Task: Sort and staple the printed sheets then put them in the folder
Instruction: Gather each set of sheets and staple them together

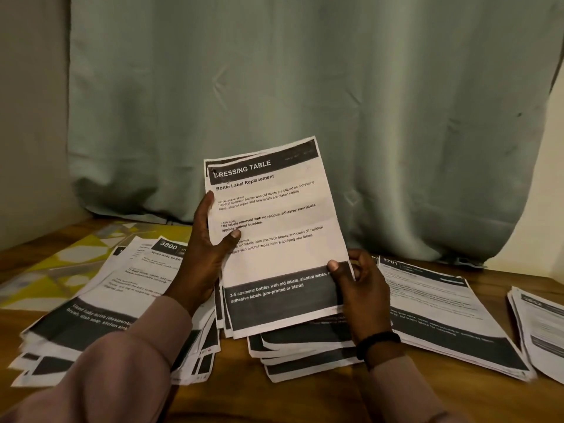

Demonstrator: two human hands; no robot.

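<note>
Sheets in hand: small bundle of printed sheets [274,227], top page headed "DRESSING TABLE", held upright and slightly tilted above the table, between both hands.
Left hand: left hand [207,239] grips the bundle's left edge, thumb curled over the front of the top page, fingers behind the paper.
Right hand: right hand [357,285] pinches the bundle's lower right corner, thumb on the dark band at the foot of the page, fingers curled behind; a black wristband [378,343] sits on that wrist.
Pile beneath: a loose stack of sheets [305,349] lies on the wooden table [457,389] directly under the held bundle, partly hidden by it.
Left pile: a fanned, untidy heap of sheets [106,300], top page marked "3800", lies to the left, partly covered by the left sleeve [122,361].
Right piles: a neater stack [442,309] lies just right of the right hand; another stack [540,328] lies at the far right edge, apart from it.
Under the left pile: a yellow patterned mat [61,257].
Backdrop: a pale green curtain [305,87] hangs behind the table.
</note>
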